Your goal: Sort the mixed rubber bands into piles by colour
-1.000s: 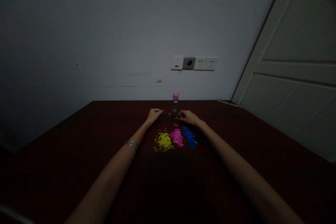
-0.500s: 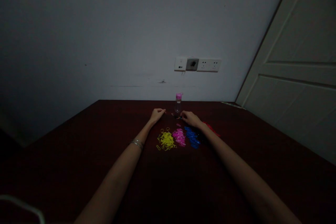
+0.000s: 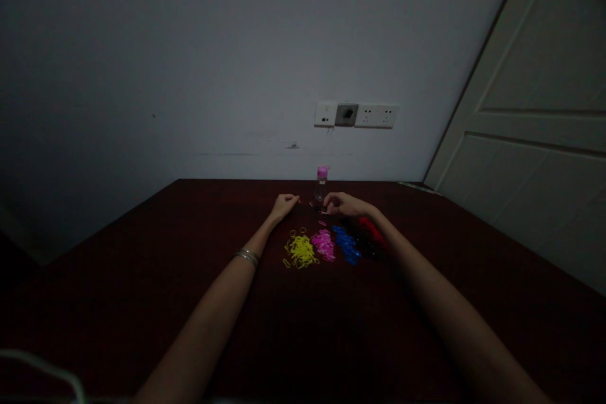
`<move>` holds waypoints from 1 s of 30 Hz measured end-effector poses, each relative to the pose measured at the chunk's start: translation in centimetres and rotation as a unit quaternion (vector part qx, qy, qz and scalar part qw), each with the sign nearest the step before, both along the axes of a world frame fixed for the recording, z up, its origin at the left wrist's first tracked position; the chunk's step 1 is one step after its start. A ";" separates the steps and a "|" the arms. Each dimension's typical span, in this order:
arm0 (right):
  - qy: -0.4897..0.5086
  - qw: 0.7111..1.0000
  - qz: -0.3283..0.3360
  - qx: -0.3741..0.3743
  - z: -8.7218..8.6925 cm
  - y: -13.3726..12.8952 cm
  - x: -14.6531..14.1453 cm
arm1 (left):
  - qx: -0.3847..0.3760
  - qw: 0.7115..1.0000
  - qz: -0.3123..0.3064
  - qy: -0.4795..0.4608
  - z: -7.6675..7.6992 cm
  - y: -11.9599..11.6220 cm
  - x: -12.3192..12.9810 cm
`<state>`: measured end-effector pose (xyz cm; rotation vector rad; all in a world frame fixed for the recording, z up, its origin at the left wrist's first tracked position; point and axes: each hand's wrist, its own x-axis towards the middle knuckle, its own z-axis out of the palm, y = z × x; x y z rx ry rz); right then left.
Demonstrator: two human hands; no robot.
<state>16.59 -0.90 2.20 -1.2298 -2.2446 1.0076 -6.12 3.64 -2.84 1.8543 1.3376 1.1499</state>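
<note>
Small loops lie in piles on the dark table: yellow (image 3: pixel 302 250), pink (image 3: pixel 324 245), blue (image 3: pixel 347 246), black (image 3: pixel 369 245) and red (image 3: pixel 372 231). Behind them stands a clear bottle with a pink cap (image 3: pixel 322 172). My left hand (image 3: pixel 285 206) rests beyond the yellow pile, its fingers closed on something too small to make out. Just right of the bottle's base, my right hand (image 3: pixel 344 204) bends its fingers down over a few tiny pieces; what lies between the fingertips is hidden. One pink loop (image 3: pixel 322 223) lies apart from its pile.
A pale wall with a row of sockets (image 3: pixel 356 115) rises behind the table (image 3: pixel 142 252). A white panelled door (image 3: pixel 534 132) is at the right. A pale cable (image 3: pixel 45 363) curves in at the lower left.
My right hand and forearm have lifted and shifted slightly, showing more of the red and black piles. My left hand has stayed nearly in place.
</note>
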 end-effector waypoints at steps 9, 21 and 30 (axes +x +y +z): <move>-0.060 0.993 0.070 -0.075 0.3 -0.6 -1.6 | 0.075 0.981 -0.055 0.172 0.7 -1.1 1.5; -0.052 0.997 -0.053 -0.011 -0.6 0.8 2.2 | 0.056 0.922 -0.049 0.381 1.2 -0.9 3.5; -0.055 0.995 -0.068 0.047 -1.6 1.9 2.6 | 0.097 0.859 -0.062 0.499 2.2 -0.1 4.2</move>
